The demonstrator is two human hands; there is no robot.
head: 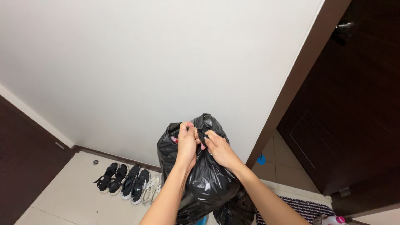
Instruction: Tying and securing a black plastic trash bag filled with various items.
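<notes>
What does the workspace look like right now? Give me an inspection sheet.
Surface: pale tiled floor.
Job's things: full, glossy black plastic rubbish bag, held up at its gathered neck; something red shows near the top.
Clutter: row of black and white shoes along the wall; striped dark mat; white bottle with pink cap at the lower right edge.
Grippers: left hand and right hand, fingers of both closed on the bag's neck.
Cables: nothing seen.
Surroundings: white wall; dark brown wooden door, open.
</notes>
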